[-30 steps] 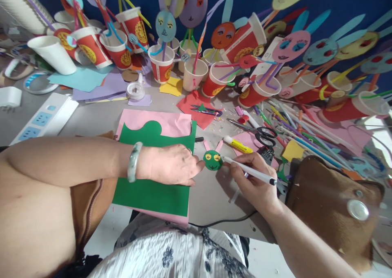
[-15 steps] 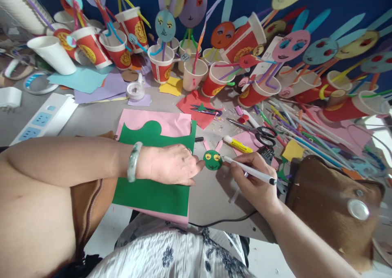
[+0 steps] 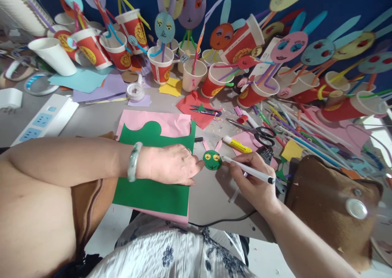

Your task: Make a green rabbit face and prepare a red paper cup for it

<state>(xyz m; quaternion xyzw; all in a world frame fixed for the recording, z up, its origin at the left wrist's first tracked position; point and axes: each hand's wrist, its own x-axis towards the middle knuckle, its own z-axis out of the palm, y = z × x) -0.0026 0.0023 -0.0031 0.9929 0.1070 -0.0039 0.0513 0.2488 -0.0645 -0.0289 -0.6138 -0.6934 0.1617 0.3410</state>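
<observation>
While gripping a white pen [image 3: 259, 174] in the right hand [image 3: 257, 188], with fingers closed round the barrel, hold its tip at the right edge of the green face [image 3: 212, 163]. Have the face lying on the grey table [image 3: 211, 206] between both hands, with pink ears pointing away. Rest the left hand [image 3: 173, 163], loosely curled, on green paper [image 3: 153, 198], with fingertips by the face's left edge; cannot tell whether pinching anything. See a yellow tube [image 3: 238, 144] just beyond.

Green disc [image 3: 212, 162], yellow eyes [image 3: 207, 157], white pen [image 3: 251, 171]
</observation>
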